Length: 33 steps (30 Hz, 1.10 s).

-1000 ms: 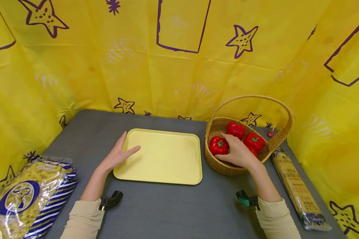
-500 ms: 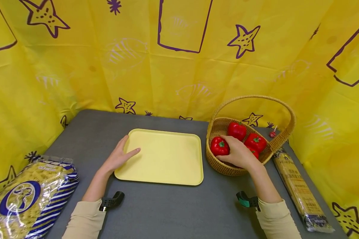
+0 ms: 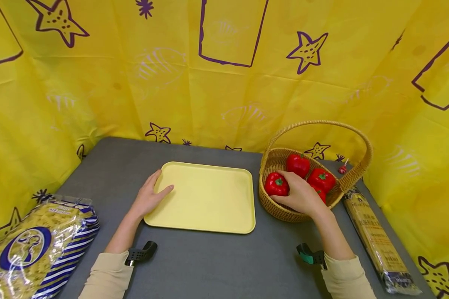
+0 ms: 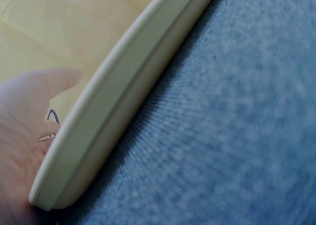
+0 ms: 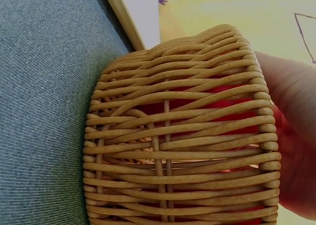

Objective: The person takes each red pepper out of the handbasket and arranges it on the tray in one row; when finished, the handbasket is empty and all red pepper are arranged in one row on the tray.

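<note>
A pale yellow tray (image 3: 205,199) lies on the grey table. At its left edge is my left hand (image 3: 148,200), with fingers extended and thumb apart over the tray. The left wrist view shows this hand beside the tray's rim (image 4: 106,94); contact is unclear. My right hand (image 3: 299,194) reaches into a wicker basket (image 3: 284,213) and grips a red bell pepper (image 3: 276,184) between thumb and fingers. In the right wrist view, the basket's weave (image 5: 182,136) hides most of the pepper and fingers. Several other red bell peppers (image 3: 321,179) sit in the basket.
A bag of pasta (image 3: 41,249) lies at the left. Right of the basket lies a long noodle packet (image 3: 378,241), with a small red lollipop (image 3: 342,168) behind it. The tall basket handle (image 3: 321,122) arches above the peppers. Yellow patterned cloth (image 3: 224,95) surrounds the table.
The head view has shifted slightly. My right hand stays around the same bell pepper inside the basket; my left hand remains at the tray's left edge, almost still.
</note>
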{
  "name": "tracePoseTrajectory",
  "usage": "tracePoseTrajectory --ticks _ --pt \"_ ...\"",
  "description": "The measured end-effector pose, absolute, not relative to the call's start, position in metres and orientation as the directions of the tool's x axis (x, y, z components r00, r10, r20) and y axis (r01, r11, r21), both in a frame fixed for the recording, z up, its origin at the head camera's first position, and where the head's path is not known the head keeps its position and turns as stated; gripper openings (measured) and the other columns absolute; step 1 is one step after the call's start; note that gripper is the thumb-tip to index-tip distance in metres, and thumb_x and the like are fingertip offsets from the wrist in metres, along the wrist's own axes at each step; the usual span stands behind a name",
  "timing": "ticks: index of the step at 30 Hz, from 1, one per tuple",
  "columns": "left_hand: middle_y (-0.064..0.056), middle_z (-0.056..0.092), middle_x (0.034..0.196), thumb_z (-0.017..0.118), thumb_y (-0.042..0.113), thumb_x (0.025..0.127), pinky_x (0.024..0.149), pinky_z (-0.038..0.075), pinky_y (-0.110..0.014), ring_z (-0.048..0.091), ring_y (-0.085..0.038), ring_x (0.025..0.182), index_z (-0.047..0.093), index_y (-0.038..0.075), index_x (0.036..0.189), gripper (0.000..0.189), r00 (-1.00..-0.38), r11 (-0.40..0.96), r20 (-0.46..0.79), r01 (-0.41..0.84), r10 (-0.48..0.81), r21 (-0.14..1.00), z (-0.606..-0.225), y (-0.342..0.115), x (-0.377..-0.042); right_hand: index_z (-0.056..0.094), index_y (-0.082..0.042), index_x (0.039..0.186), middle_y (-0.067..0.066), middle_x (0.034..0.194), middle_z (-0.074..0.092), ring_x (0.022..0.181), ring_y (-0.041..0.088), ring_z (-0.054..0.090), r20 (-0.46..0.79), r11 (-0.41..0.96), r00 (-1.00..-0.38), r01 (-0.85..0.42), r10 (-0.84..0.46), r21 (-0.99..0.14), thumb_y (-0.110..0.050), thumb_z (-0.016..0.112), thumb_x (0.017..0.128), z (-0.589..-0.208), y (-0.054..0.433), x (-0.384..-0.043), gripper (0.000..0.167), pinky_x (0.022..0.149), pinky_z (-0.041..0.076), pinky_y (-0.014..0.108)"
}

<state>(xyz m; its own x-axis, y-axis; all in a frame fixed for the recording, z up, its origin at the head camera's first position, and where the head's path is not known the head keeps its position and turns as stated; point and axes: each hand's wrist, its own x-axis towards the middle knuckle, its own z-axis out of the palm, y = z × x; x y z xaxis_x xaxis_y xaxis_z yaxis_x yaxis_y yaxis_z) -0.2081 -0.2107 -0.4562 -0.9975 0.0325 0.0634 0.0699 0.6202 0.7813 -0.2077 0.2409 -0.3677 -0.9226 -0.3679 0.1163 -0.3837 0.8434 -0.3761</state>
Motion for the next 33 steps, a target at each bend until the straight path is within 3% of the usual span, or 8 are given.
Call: tracePoseTrajectory --ticks 11,23,33 --pt "-0.023 0.03 0.153 0.062 0.031 0.096 0.111 0.022 -0.058 0.025 -0.041 0.141 0.034 -0.004 0.148 0.068 -0.983 0.628 0.178 0.161 0.036 0.762 -0.467 -0.213 -0.208 0.043 -0.006 0.143 0.019 0.137 0.051 0.122 0.037 0.05 0.156 0.865 -0.947 -0.321 -0.282 -0.385 -0.046 0.079 0.079 -0.368 0.245 -0.196 0.083 0.095 0.046 0.057" --pt "-0.023 0.031 0.153 0.063 0.03 0.096 0.111 0.023 -0.057 0.026 -0.041 0.141 0.037 -0.004 0.146 0.066 -0.983 0.628 0.182 0.158 0.027 0.762 -0.469 -0.212 -0.21 0.041 -0.004 0.144 0.019 0.135 0.051 0.119 0.038 0.05 0.281 0.845 -0.938 -0.312 -0.202 -0.435 -0.047 0.079 0.078 -0.367 0.242 -0.189 0.087 0.091 0.047 0.059" --pt "-0.023 0.031 0.153 0.063 0.029 0.096 0.111 0.023 -0.058 0.026 -0.041 0.141 0.035 -0.004 0.147 0.067 -0.982 0.624 0.186 0.16 0.023 0.765 -0.466 -0.212 -0.21 0.04 -0.011 0.145 0.017 0.136 0.049 0.116 0.036 0.051 0.404 0.798 -0.913 -0.284 -0.056 -0.532 -0.04 0.079 0.08 -0.362 0.234 -0.185 0.081 0.087 0.049 0.062"
